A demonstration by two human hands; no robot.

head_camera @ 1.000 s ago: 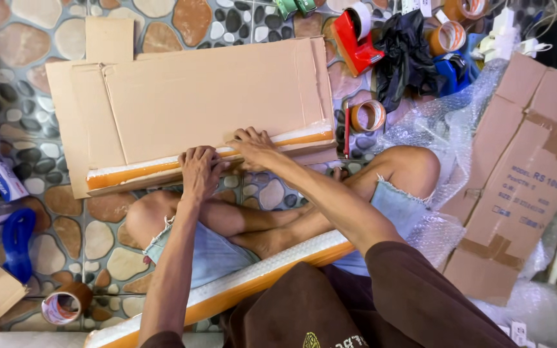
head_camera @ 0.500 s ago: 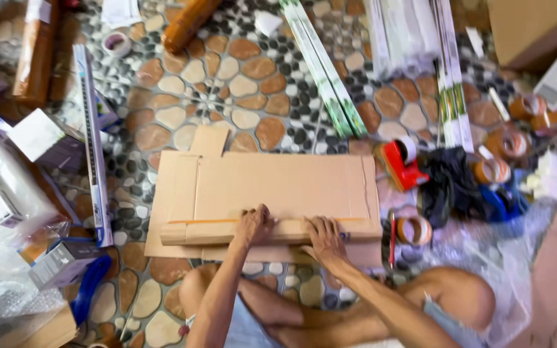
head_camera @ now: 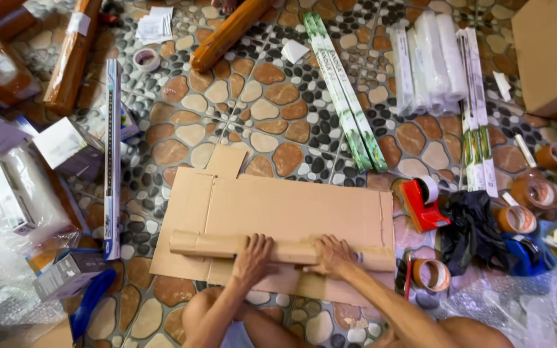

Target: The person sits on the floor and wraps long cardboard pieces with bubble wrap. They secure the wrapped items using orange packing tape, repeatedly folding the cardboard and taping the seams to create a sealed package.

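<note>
- Since a moment ago: view tilted up; cardboard sheet (head_camera: 291,212) now at lower centre of the frame, its near edge rolled into a tube (head_camera: 285,250).
- Left hand (head_camera: 253,254) and right hand (head_camera: 332,253): flat, fingers spread, pressing on the roll, clamped on nothing.
- Rolling seemingly under way.
- Roll's contents hidden; tape dispenser (head_camera: 422,203) lower right.

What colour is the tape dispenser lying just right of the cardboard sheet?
Red, holding a pale tape roll; the tape dispenser shows clearly in the head view.
</note>
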